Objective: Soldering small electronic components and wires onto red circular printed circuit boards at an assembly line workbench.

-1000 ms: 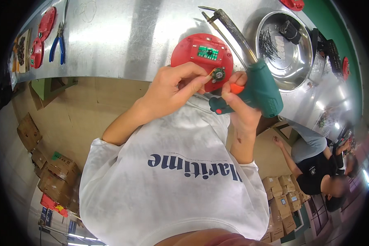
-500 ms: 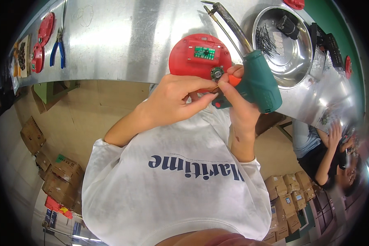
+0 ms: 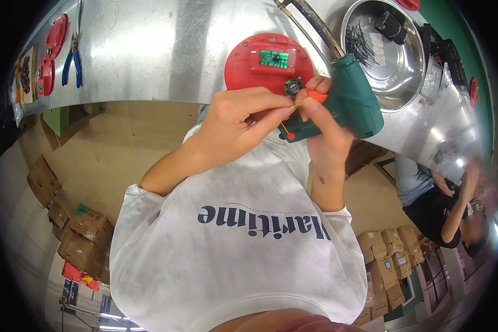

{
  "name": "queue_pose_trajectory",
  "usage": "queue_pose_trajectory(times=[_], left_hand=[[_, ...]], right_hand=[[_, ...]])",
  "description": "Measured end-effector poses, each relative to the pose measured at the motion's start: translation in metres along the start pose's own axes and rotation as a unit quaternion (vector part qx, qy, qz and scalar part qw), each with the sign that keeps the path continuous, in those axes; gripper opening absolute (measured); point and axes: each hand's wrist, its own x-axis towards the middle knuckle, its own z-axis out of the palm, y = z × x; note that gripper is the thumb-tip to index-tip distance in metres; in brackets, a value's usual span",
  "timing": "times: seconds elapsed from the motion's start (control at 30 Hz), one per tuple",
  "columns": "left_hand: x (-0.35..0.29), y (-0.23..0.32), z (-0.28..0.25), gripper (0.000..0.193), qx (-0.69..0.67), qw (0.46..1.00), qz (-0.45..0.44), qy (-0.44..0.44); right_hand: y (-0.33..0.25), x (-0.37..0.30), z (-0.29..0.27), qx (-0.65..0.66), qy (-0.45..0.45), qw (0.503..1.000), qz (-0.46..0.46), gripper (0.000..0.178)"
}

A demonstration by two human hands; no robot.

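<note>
Red housing (image 3: 239, 69): lay at near edge of table (image 3: 149, 61), likely for reach. Pinched yellow wire (image 3: 299, 105) in closed fingertips of left hand (image 3: 239, 115) and right hand (image 3: 327, 122), probably steadying it; also gripped green pistol-shaped tool (image 3: 358, 99) with right.

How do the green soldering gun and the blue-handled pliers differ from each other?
The soldering gun has a bulky green body, while the pliers are slim with blue handles. The soldering gun is held in the right hand; the pliers lie on the metal table, with no hand touching them. Both have a metal front part pointing away from the person.
</note>
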Motion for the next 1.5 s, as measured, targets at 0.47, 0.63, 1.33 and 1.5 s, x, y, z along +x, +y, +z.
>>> queue_pose_trajectory(times=[0.47,0.63,1.33,1.5], left_hand=[[-0.004,0.004,0.014,0.014,0.042,0.994,0.033,0.09],[-0.004,-0.009,0.012,0.017,0.059,0.984,0.116,0.125],[0.017,-0.024,0.016,0.003,0.111,0.963,0.019,0.246],[0.018,-0.021,0.015,0.004,0.108,0.964,0.011,0.241]], right_hand=[[0.001,-0.004,0.007,0.036,0.026,0.998,0.041,0.031],[-0.006,-0.005,0.009,0.041,0.037,0.997,0.047,0.025],[-0.042,-0.041,-0.068,-0.322,-0.046,0.943,0.075,0.024],[-0.039,-0.037,-0.07,-0.339,-0.056,0.938,0.055,0.025]])
